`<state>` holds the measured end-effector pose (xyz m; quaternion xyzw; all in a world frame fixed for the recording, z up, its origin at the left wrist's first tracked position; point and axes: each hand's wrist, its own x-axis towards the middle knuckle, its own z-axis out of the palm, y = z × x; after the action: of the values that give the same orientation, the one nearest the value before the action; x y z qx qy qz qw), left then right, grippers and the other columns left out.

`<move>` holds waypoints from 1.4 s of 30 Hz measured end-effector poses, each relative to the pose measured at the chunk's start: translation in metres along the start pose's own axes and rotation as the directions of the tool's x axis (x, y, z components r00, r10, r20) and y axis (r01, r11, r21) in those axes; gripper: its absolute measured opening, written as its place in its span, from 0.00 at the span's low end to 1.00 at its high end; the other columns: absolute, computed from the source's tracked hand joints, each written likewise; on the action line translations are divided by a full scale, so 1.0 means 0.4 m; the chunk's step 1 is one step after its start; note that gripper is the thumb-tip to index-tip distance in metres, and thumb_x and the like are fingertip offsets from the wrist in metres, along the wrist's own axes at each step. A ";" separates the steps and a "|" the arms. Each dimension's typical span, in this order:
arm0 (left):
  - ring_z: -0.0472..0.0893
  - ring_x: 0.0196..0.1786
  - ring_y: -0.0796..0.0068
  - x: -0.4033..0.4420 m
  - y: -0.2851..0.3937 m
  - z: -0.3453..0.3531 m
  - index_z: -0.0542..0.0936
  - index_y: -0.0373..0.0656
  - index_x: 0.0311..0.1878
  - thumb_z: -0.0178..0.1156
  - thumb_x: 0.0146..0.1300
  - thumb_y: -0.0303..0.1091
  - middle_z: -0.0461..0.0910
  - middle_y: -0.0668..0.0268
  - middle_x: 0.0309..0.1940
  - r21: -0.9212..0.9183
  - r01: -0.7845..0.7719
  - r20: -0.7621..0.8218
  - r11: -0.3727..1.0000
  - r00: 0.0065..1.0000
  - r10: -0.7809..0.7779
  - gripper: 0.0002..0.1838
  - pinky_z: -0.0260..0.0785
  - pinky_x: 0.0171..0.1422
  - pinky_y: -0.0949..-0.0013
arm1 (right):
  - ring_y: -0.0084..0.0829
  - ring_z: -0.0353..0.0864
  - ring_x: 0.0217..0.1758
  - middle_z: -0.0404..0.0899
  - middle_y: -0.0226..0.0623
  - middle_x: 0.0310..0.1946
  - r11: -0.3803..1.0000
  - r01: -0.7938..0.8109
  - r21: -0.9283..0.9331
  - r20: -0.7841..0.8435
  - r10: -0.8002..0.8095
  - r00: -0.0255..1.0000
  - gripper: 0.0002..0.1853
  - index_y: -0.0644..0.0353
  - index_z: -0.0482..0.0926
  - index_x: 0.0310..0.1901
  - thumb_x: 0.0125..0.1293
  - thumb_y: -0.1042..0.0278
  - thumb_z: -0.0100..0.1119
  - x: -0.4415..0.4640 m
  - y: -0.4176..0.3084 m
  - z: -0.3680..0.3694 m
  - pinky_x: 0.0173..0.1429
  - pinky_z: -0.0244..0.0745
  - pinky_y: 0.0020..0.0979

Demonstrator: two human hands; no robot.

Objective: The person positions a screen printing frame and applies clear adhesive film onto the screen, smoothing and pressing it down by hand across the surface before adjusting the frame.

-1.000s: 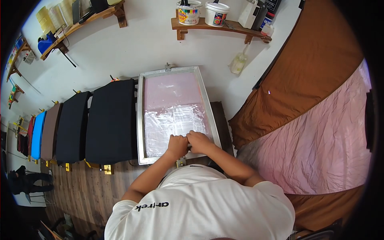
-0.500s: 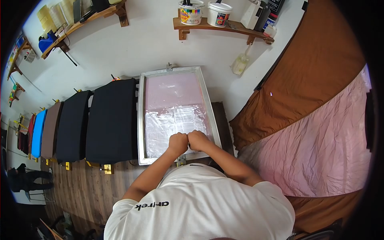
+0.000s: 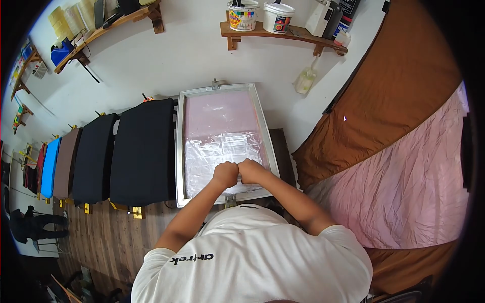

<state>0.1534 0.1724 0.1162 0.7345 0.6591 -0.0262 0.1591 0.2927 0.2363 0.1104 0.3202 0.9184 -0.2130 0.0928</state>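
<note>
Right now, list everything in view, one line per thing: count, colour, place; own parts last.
Frame: 1, silver, centre.
Mesh: 1, pink, glossy lower half, inside frame.
Covers: 2 black, 1 brown, 1 blue, some red, left of frame.
Fittings: several, yellow, below covers.
Shelves: 4, brown, on white wall.
Tubs: 2, white, upper right.
Bottles: several, mixed, upper right.
Rolls: several, yellowish, upper left.
Drapes: uncounted, brown and pink, right.
Floor: 1, brown, lower left.
Figure: 1, black, far left, unclear.
Shirt: 1, white, bottom.
Left grip: 1, bare, over lower mesh.
Right grip: 1, bare, beside it.

glare on screen (image 3: 222,145), dark fisheye edges
</note>
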 end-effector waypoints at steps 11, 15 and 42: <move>0.89 0.40 0.52 0.006 0.004 0.012 0.86 0.40 0.35 0.63 0.55 0.27 0.87 0.50 0.35 -0.019 0.054 -0.084 0.998 0.995 -0.055 0.06 0.83 0.44 0.56 | 0.50 0.88 0.45 0.86 0.54 0.40 0.998 -0.054 0.032 -0.025 0.054 0.998 0.14 0.65 0.86 0.40 0.48 0.79 0.67 0.005 0.000 -0.001 0.51 0.85 0.43; 0.89 0.41 0.53 0.010 0.001 0.003 0.86 0.40 0.36 0.66 0.53 0.28 0.87 0.50 0.35 -0.028 0.044 -0.057 0.999 0.997 -0.045 0.07 0.83 0.45 0.57 | 0.49 0.88 0.46 0.86 0.53 0.40 0.997 -0.077 0.005 -0.025 0.077 0.997 0.14 0.64 0.87 0.40 0.49 0.77 0.68 0.008 -0.003 -0.005 0.51 0.85 0.42; 0.87 0.32 0.53 -0.002 -0.010 0.030 0.85 0.41 0.30 0.69 0.49 0.35 0.85 0.52 0.28 -0.048 -0.042 -0.150 0.998 0.988 0.034 0.08 0.82 0.39 0.55 | 0.50 0.87 0.46 0.85 0.53 0.41 0.998 -0.021 0.054 -0.112 0.027 0.993 0.13 0.64 0.86 0.38 0.48 0.73 0.70 -0.008 -0.001 0.024 0.52 0.83 0.45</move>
<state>0.1516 0.1687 0.1043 0.7426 0.6554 0.0487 0.1288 0.2953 0.2301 0.1030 0.3450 0.9124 -0.2174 0.0350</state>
